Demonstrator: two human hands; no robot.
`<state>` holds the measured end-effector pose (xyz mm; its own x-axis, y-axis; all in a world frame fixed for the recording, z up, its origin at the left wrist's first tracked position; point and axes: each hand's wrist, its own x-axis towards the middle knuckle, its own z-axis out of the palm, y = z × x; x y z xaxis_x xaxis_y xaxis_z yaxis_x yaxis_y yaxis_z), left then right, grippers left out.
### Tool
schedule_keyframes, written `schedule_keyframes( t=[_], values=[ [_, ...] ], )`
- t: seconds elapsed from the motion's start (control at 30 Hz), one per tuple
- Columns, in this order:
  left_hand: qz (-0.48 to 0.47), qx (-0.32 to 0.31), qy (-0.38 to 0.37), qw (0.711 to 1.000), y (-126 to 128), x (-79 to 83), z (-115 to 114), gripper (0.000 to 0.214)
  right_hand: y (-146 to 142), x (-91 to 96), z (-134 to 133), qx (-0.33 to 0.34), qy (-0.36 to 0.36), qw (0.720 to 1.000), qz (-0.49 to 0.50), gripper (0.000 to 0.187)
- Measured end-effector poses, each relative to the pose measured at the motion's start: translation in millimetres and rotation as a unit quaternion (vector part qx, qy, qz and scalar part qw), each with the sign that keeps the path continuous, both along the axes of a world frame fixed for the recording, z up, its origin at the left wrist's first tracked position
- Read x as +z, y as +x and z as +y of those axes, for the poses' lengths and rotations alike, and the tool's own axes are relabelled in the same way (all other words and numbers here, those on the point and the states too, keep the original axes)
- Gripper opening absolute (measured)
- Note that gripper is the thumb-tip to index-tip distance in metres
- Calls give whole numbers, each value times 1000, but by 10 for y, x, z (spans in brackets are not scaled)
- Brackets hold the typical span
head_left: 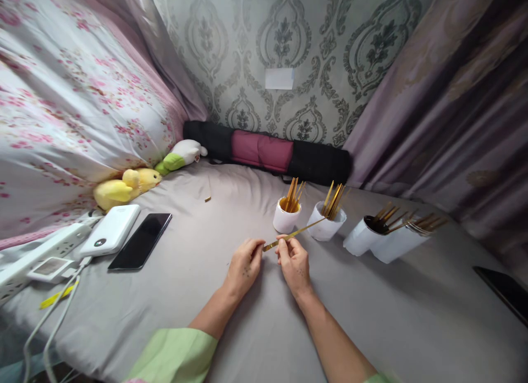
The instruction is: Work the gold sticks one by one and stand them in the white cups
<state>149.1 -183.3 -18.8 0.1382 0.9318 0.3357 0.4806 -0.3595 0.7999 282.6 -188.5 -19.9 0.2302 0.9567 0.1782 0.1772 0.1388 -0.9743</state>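
Note:
A thin gold-coloured stick, wider at its lower left end, slants up to the right between my hands. My right hand pinches it near the wider end with thumb and fingers. At the lower tip, the closed fingers of my left hand meet the stick. Its far end passes in front of a white cup with several gold sticks standing in it. Left of that cup is a smaller white cup, also with several sticks. A small gold piece lies on the grey sheet.
Two tilted white containers with darker sticks are at the right. A phone, a white power bank and a power strip with cables lie left. Plush toys and a long black-and-maroon bag line the back.

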Motion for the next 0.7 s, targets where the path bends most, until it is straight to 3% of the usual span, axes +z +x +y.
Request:
schedule_keyframes(
  t=[0.2, 0.37, 0.7],
  values=[
    [-90, 21, -76, 993, 22, 25, -16, 34, -3, 9, 7, -4, 1, 1000, 8, 28],
    [-171, -8, -168, 971, 48, 35, -14, 39, -1, 21, 8, 3, -2, 1000, 1, 28],
    [-338, -91, -326, 879, 78, 30, 13, 45, -4, -10, -4, 9, 16, 1000, -2, 26]
  ],
)
